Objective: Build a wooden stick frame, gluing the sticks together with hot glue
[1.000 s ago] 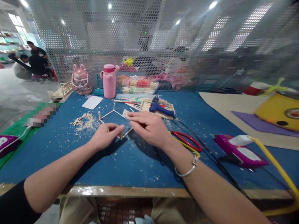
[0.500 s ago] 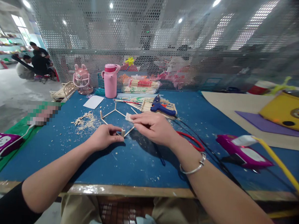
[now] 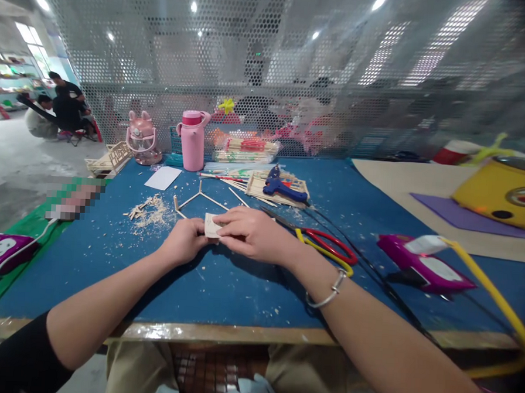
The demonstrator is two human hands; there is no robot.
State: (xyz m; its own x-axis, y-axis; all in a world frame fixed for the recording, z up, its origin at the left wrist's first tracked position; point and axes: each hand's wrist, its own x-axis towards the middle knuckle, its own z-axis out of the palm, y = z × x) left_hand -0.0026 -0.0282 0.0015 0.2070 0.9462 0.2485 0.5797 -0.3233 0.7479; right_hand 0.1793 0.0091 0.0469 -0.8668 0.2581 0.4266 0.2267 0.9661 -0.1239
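Note:
My right hand (image 3: 256, 234) is closed on a small folded piece of sandpaper (image 3: 211, 226), of which only the pale back shows. Its edge meets the fingertips of my left hand (image 3: 183, 239). The left fingers pinch the near corner of a thin wooden stick frame (image 3: 212, 201) lying on the blue table; the sandpaper covers that corner. Short upright posts stand at the frame's far and left corners. Just right of my right hand lie scissors (image 3: 330, 242) with red and yellow handles.
Wood shavings (image 3: 151, 214) lie left of the frame. Behind are a blue glue gun (image 3: 284, 189) on a stick-built panel, a white card (image 3: 162, 178), a pink bottle (image 3: 192, 143) and bundled sticks (image 3: 247, 149). A purple device (image 3: 426, 266) with a yellow cable sits right.
My right hand has moved left and nearer with the sandpaper, bringing it over the corner post at my left fingers. The scissors show more fully now. My left hand has barely moved.

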